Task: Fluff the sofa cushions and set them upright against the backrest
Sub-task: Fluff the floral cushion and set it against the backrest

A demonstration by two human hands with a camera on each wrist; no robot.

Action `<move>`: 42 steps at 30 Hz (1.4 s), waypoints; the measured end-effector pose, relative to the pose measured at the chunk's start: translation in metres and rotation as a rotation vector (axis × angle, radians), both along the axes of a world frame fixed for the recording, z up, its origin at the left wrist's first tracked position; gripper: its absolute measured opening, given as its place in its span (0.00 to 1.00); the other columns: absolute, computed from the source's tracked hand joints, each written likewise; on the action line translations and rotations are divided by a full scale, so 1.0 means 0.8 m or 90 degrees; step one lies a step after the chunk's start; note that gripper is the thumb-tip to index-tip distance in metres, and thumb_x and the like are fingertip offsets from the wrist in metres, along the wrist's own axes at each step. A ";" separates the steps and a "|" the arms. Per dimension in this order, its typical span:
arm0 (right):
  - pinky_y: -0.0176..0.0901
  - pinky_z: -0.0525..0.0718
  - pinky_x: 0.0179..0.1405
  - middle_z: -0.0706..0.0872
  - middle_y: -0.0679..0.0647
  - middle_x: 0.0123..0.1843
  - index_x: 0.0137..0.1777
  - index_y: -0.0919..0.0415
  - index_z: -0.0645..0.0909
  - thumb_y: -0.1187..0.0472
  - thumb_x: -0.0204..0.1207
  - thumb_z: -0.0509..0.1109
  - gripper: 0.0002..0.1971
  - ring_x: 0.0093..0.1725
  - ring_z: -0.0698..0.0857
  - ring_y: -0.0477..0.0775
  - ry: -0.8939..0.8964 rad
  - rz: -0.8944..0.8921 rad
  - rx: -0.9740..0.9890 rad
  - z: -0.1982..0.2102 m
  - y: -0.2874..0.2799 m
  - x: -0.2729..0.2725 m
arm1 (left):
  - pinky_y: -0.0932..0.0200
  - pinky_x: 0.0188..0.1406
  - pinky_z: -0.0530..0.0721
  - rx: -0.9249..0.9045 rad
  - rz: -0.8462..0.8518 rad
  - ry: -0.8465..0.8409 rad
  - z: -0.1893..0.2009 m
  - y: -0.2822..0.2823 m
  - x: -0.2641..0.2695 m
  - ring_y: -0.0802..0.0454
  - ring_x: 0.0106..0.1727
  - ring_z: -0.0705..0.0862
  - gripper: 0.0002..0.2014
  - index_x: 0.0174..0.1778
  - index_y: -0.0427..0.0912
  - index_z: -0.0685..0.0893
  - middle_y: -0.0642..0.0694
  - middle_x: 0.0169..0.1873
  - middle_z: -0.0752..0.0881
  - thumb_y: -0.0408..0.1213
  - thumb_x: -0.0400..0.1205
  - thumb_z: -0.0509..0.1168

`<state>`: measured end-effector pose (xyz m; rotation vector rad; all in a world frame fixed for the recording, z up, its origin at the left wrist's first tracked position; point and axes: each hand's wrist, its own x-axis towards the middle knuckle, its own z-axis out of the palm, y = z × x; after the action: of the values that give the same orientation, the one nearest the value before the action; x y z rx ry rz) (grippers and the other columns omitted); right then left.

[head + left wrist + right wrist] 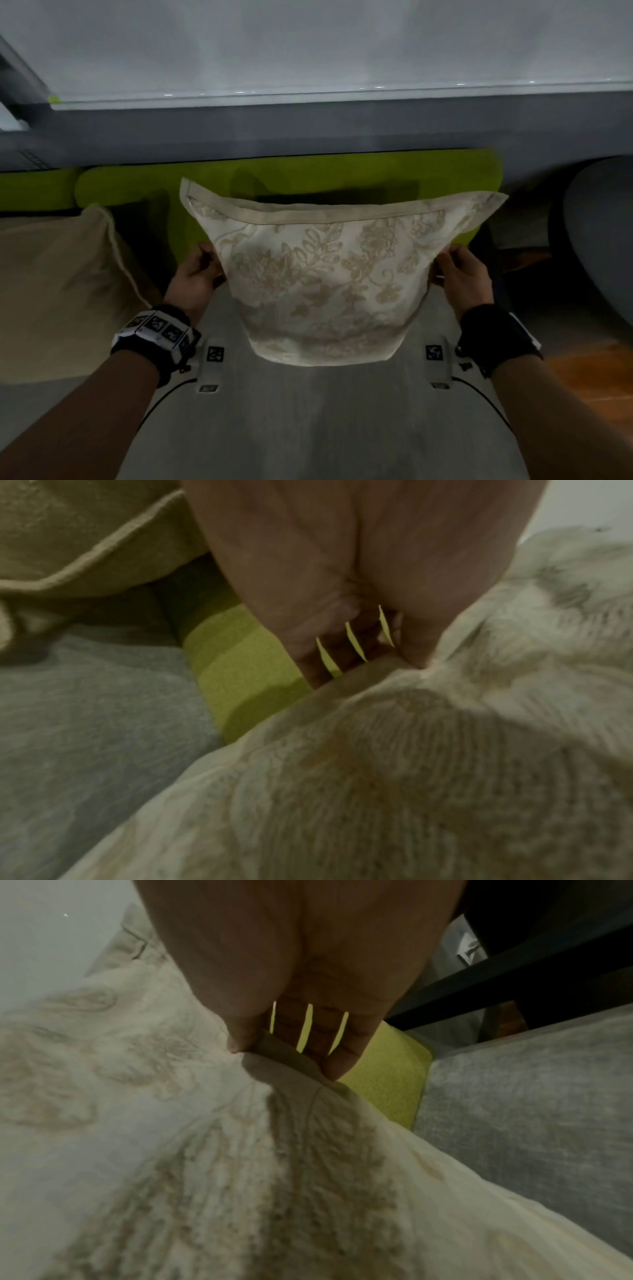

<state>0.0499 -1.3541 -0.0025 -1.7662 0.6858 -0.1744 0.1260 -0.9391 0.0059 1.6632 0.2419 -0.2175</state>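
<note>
A cream cushion with a tan floral pattern (329, 281) hangs lifted above the grey sofa seat (308, 421), in front of the green backrest (144, 185). My left hand (202, 270) pinches its left edge and my right hand (452, 270) pinches its right edge. In the left wrist view my left hand (394, 653) has thumb and fingers clamped on the cushion (411, 764) fabric. My right hand (291, 1053) pinches the cushion (205, 1150) in the same manner in the right wrist view. A plain beige cushion (58, 291) with piped edging lies at the left on the seat.
A grey wall and pale panel (308, 51) rise behind the sofa. A dark grey rounded seat (603, 240) stands to the right, with wooden floor (589, 377) below it. A dark frame (514, 982) stands beside the sofa's right end.
</note>
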 end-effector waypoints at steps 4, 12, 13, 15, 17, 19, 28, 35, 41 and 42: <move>0.64 0.91 0.56 0.91 0.60 0.47 0.45 0.53 0.85 0.42 0.82 0.70 0.15 0.50 0.91 0.62 -0.001 -0.055 -0.017 0.010 -0.010 0.003 | 0.55 0.40 0.90 0.004 0.122 -0.030 0.000 0.010 0.006 0.52 0.38 0.87 0.05 0.47 0.41 0.77 0.41 0.41 0.84 0.31 0.88 0.60; 0.61 0.89 0.58 0.90 0.55 0.52 0.49 0.49 0.84 0.44 0.81 0.68 0.10 0.52 0.90 0.60 0.079 -0.052 -0.078 0.008 0.009 0.031 | 0.44 0.55 0.90 0.133 0.158 0.025 -0.013 0.009 0.024 0.40 0.53 0.89 0.07 0.52 0.41 0.78 0.35 0.55 0.86 0.40 0.86 0.66; 0.54 0.86 0.60 0.89 0.53 0.57 0.57 0.48 0.83 0.44 0.81 0.69 0.12 0.55 0.89 0.57 0.068 -0.061 -0.122 0.017 0.016 0.025 | 0.43 0.57 0.89 0.163 0.183 0.010 -0.009 0.009 0.019 0.41 0.52 0.88 0.07 0.53 0.41 0.77 0.36 0.56 0.86 0.40 0.85 0.66; 0.44 0.78 0.59 0.84 0.54 0.68 0.72 0.53 0.78 0.51 0.83 0.69 0.19 0.64 0.84 0.56 -0.022 -0.088 -0.234 0.039 0.039 0.005 | 0.47 0.59 0.84 0.256 0.221 -0.081 0.001 0.008 0.005 0.45 0.54 0.83 0.08 0.57 0.43 0.76 0.37 0.59 0.83 0.39 0.85 0.65; 0.49 0.77 0.67 0.80 0.55 0.74 0.75 0.54 0.74 0.58 0.84 0.69 0.20 0.72 0.79 0.58 -0.214 -0.012 -0.366 0.064 0.076 -0.013 | 0.48 0.63 0.80 0.307 0.178 -0.208 0.017 -0.006 -0.013 0.45 0.62 0.80 0.12 0.63 0.44 0.74 0.42 0.64 0.78 0.41 0.85 0.64; 0.56 0.69 0.79 0.75 0.58 0.79 0.79 0.51 0.69 0.59 0.84 0.67 0.24 0.80 0.71 0.60 -0.314 0.189 -0.504 0.067 0.118 -0.017 | 0.46 0.71 0.76 0.342 0.043 -0.333 0.030 -0.036 -0.031 0.50 0.74 0.72 0.14 0.68 0.46 0.75 0.47 0.70 0.73 0.41 0.86 0.63; 0.75 0.29 0.81 0.31 0.35 0.89 0.84 0.26 0.34 0.22 0.79 0.44 0.37 0.88 0.29 0.51 0.085 0.422 -0.623 0.042 0.123 0.066 | 0.38 0.86 0.36 0.600 -0.193 -0.159 0.002 -0.073 0.031 0.51 0.89 0.38 0.38 0.88 0.59 0.42 0.57 0.89 0.43 0.71 0.82 0.30; 0.73 0.21 0.77 0.33 0.34 0.89 0.85 0.27 0.39 0.19 0.76 0.40 0.39 0.87 0.28 0.46 0.172 0.364 -0.563 0.054 0.066 0.078 | 0.43 0.85 0.34 0.610 -0.177 -0.167 0.009 -0.046 0.038 0.52 0.88 0.36 0.37 0.88 0.56 0.40 0.58 0.88 0.39 0.69 0.84 0.33; 0.58 0.71 0.80 0.70 0.59 0.84 0.87 0.56 0.62 0.52 0.85 0.63 0.31 0.82 0.71 0.61 -0.121 -0.094 -0.153 0.026 0.019 0.027 | 0.44 0.81 0.68 0.183 0.110 -0.018 -0.006 -0.008 0.017 0.47 0.79 0.72 0.28 0.85 0.57 0.65 0.49 0.80 0.73 0.56 0.88 0.56; 0.57 0.74 0.77 0.73 0.56 0.83 0.87 0.52 0.61 0.54 0.83 0.66 0.33 0.79 0.74 0.58 -0.080 -0.107 -0.004 0.016 0.020 0.020 | 0.43 0.80 0.70 0.136 0.094 0.027 -0.014 -0.005 0.016 0.48 0.78 0.74 0.29 0.84 0.58 0.67 0.50 0.79 0.75 0.58 0.86 0.59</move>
<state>0.0657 -1.3378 0.0104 -1.6881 0.7418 -0.3992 0.1390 -0.9428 -0.0049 1.8437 0.4313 -0.1182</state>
